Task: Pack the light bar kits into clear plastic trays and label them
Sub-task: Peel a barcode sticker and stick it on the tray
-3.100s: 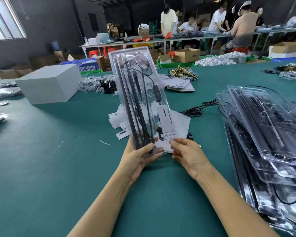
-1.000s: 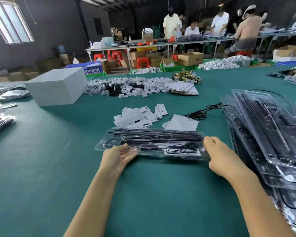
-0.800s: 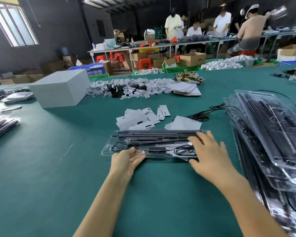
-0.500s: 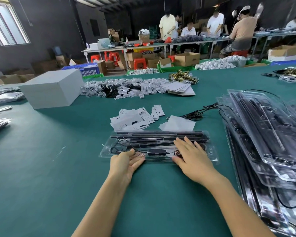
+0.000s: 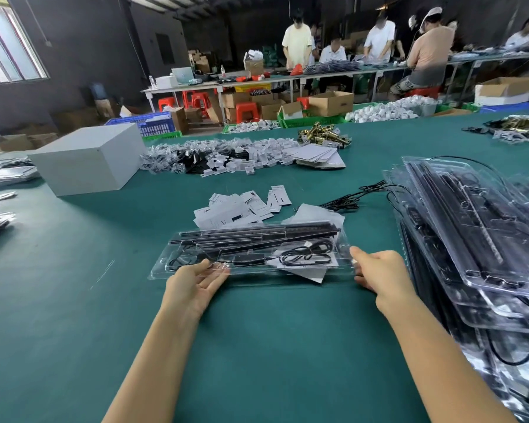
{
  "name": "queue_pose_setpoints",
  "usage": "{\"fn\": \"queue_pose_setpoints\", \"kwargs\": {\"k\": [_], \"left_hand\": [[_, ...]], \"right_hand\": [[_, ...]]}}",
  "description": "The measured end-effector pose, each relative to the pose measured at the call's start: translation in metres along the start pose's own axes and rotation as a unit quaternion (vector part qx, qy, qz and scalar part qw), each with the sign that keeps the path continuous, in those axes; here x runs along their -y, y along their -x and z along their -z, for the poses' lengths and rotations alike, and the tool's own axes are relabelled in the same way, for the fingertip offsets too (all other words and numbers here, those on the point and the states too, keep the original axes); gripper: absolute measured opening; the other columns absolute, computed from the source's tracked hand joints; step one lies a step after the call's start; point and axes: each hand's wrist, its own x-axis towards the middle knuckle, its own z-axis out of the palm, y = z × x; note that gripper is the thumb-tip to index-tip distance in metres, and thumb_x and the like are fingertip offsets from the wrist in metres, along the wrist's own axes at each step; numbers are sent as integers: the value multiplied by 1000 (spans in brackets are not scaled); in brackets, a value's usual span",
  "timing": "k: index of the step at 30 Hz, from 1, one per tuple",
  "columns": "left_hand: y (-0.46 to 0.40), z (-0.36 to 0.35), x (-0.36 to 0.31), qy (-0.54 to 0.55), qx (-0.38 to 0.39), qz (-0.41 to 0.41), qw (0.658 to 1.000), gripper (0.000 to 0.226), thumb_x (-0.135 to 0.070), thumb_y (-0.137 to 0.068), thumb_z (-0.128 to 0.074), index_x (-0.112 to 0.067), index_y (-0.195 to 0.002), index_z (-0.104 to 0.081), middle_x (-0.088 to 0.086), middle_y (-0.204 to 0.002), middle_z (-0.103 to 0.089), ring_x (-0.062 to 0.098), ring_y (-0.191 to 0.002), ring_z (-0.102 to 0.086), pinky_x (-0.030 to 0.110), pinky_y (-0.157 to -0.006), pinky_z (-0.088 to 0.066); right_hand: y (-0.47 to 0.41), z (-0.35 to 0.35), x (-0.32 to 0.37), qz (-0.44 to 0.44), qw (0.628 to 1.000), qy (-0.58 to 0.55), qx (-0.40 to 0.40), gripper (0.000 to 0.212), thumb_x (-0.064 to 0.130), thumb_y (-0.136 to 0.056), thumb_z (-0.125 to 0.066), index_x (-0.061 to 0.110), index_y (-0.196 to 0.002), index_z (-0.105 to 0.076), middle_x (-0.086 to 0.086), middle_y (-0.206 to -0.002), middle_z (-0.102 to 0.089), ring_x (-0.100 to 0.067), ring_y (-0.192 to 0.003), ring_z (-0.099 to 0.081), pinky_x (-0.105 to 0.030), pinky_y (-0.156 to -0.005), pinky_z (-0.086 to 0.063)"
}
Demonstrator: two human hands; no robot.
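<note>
- Left hand (image 5: 193,283) is my first grip: palm up, fingers straight and relaxed, fingertips slid under the near left edge of the clear tray (image 5: 251,251), supporting rather than clasping it.
- Between both hands the tray lies crosswise in front of me on the green worktop (image 5: 74,315), its long axis running left to right, with the black light bars (image 5: 257,233) along the far side and a coiled cable (image 5: 306,254) nearer me.
- Behind it sit loose white labels (image 5: 239,206).
- Right hand (image 5: 379,273) is curled around the tray's right end, pinching that edge.
- To its right, just beside it, is the stack of packed trays (image 5: 471,233); the right hand is nearer, so I judge the tray goes that way, end first.
</note>
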Motion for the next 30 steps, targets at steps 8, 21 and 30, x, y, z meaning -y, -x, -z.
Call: {"fn": "queue_pose_setpoints", "kwargs": {"k": [8, 21, 30], "left_hand": [[5, -5, -3, -2, 23, -44, 999, 8, 8, -92, -50, 7, -85, -54, 19, -79, -56, 32, -75, -63, 33, -49, -58], [12, -7, 2, -6, 70, -107, 992, 6, 4, -94, -51, 3, -88, -52, 12, -63, -70, 24, -61, -71, 29, -56, -59], [10, -5, 2, -75, -9, -1, 997, 4, 0, -91, -53, 2, -88, -54, 22, -74, -66, 31, -66, -68, 31, -46, -56]], "right_hand": [[-2, 8, 8, -117, 961, -212, 135, 18, 19, -89, -68, 5, -91, -57, -6, -82, -62, -20, -67, -62, -30, -53, -53], [-1, 6, 8, -99, 949, -283, 98, 7, -3, -88, -61, -1, -83, -57, -10, -72, -61, -17, -62, -58, -30, -58, -51], [-8, 1, 5, -95, 976, -187, 61, 24, -8, -89, -56, -13, -112, -52, -14, -79, -58, -17, -64, -57, -32, -64, -53]]}}
